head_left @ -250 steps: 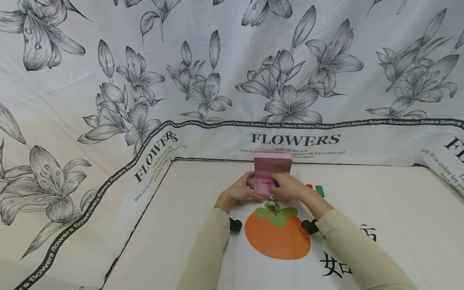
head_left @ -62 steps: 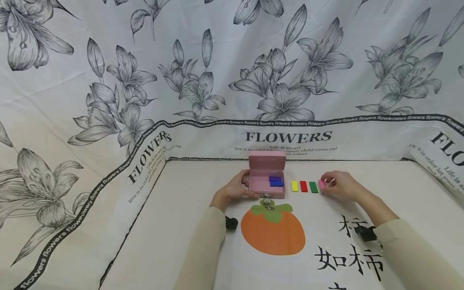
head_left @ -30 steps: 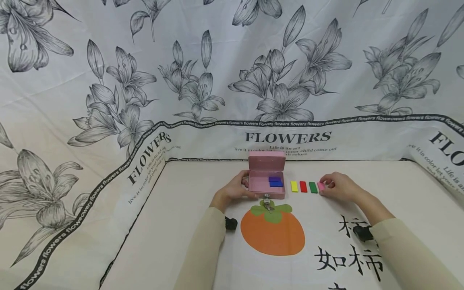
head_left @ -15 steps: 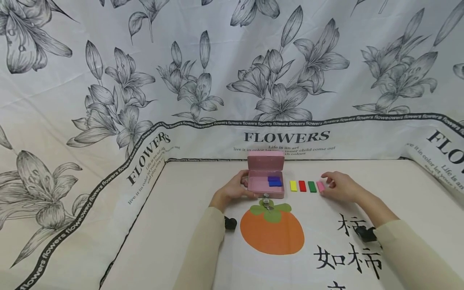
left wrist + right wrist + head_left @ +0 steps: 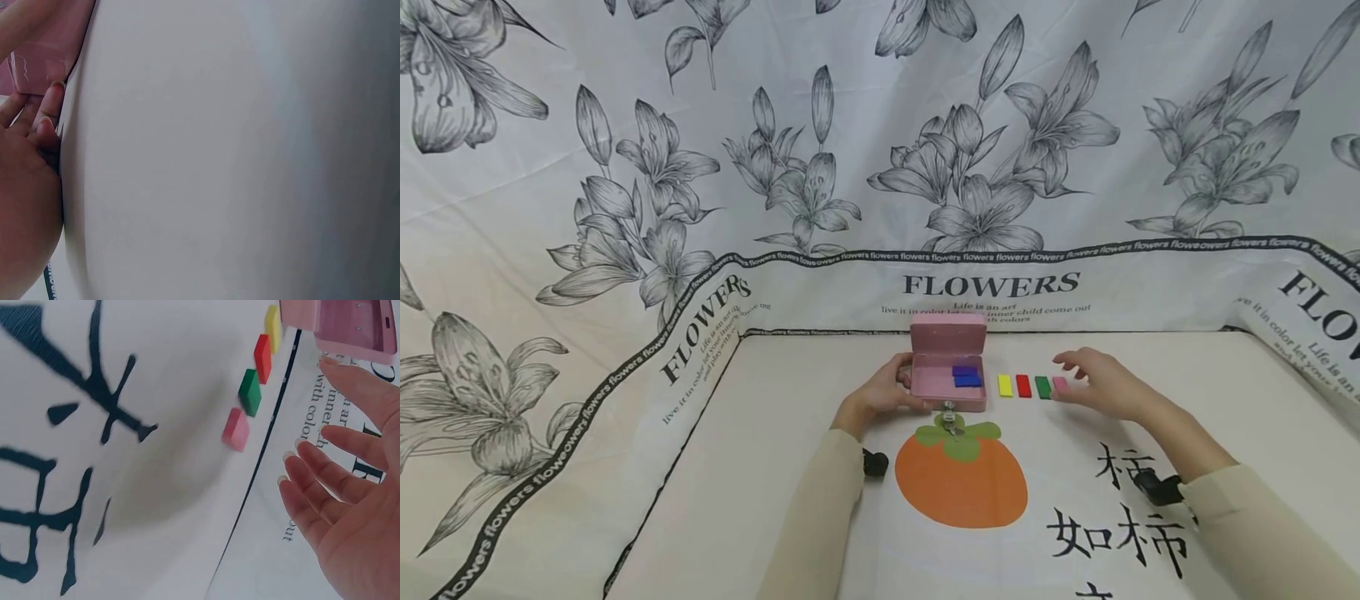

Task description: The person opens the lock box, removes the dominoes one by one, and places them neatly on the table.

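A pink metal box (image 5: 928,382) stands on the table with its lid raised. My left hand (image 5: 878,395) grips its left side, thumb at the front; the left wrist view shows fingers against the pink wall. Two blue domino-like blocks (image 5: 967,381) lie inside at the right. Right of the box, a yellow block (image 5: 1004,385), a red block (image 5: 1023,385), a green block (image 5: 1042,387) and a pink block (image 5: 236,430) form a row. My right hand (image 5: 1108,387) hovers by the pink block, fingers spread and holding nothing; in the right wrist view it is apart from every block.
A small padlock (image 5: 949,412) hangs at the box's front. The white tablecloth (image 5: 760,467) bears a printed orange persimmon (image 5: 961,483) and black characters. A flower-printed curtain (image 5: 820,292) closes off the back and left side.
Earlier my right hand reached into the box; since then, yellow and pink blocks have joined the red and green in the row. Just now it let go of the pink block and lifted slightly.
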`<state>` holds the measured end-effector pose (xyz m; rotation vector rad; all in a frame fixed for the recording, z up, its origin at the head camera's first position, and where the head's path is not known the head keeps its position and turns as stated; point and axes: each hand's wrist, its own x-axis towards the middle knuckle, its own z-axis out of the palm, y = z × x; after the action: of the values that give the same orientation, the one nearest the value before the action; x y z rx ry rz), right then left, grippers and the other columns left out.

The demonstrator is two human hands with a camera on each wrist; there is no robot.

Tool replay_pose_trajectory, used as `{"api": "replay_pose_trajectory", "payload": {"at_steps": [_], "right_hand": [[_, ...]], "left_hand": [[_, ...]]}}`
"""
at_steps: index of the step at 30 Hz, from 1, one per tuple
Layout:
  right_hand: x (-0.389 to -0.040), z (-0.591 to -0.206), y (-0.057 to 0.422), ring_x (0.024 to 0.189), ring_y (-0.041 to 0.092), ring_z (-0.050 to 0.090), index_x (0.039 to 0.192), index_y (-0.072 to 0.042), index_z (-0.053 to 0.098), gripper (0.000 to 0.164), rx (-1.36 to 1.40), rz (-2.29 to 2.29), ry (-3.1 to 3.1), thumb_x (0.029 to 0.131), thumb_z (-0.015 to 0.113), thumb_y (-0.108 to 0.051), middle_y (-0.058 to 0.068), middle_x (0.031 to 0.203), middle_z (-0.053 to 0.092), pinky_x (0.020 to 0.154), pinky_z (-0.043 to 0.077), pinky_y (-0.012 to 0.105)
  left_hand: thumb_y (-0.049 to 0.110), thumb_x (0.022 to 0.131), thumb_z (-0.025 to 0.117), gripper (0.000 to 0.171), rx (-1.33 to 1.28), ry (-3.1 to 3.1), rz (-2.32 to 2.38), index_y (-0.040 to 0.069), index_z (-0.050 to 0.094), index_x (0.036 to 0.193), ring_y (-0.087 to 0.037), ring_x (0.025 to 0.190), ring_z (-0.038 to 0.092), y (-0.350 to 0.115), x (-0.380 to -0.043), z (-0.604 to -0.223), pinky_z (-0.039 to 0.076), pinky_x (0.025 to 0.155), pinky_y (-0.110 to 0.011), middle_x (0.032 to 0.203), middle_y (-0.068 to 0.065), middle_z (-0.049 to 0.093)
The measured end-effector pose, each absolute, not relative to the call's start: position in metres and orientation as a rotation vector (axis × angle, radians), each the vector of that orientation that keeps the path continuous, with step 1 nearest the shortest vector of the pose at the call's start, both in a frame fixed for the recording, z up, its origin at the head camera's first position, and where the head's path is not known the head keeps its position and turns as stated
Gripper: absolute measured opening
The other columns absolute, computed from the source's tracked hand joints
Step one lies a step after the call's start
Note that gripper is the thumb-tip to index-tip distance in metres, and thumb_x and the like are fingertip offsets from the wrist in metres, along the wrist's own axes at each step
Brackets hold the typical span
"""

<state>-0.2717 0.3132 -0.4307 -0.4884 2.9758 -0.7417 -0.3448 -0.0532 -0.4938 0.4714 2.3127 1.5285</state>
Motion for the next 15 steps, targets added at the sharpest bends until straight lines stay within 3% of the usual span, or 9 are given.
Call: {"api": "replay_pose_trajectory", "payload": {"at_steps": [15], "right_hand": [[-0.269,-0.416,0.277,0.108,0.039,0.059,0.133,0.006,0.059,0.057,-0.653,-0.793,2.987,0.089,0.080,-0.023,0.027,0.126,0.061,0.089,0.052,0.055]], "left_hand": [[0.006,0.069,0.094,0.102,0.490,2.327,1.530,0.011,0.038,0.154,-0.016,0.093,0.049,-0.054,-0.346,-0.494,0.039,0.091,-0.034,0.101,-0.006,0.054]]}}
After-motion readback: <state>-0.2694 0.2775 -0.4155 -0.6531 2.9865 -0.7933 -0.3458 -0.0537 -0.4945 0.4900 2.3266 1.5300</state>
